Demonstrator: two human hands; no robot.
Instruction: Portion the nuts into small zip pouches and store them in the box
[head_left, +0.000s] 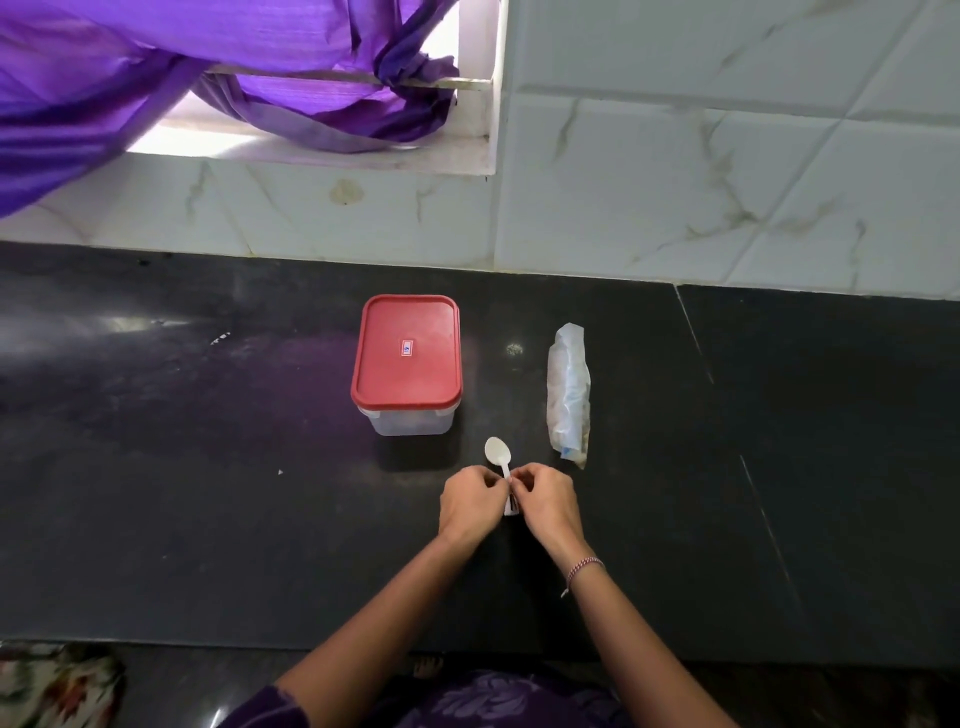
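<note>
A clear plastic box (410, 420) with a shut red lid (407, 351) stands on the black counter (208, 493). To its right lies a rolled clear plastic bag (569, 395) with contents I cannot make out. A white plastic spoon (496, 452) lies just in front of the box, its handle running under my hands. My left hand (470, 504) and my right hand (545, 501) meet over a small zip pouch (511, 506), both pinching its top edge. Most of the pouch is hidden by my fingers.
A tiled marble-look wall (727, 171) rises behind the counter. A window sill (322, 150) with a purple curtain (156, 67) sits at the upper left. The counter's front edge (311, 647) runs close to my body.
</note>
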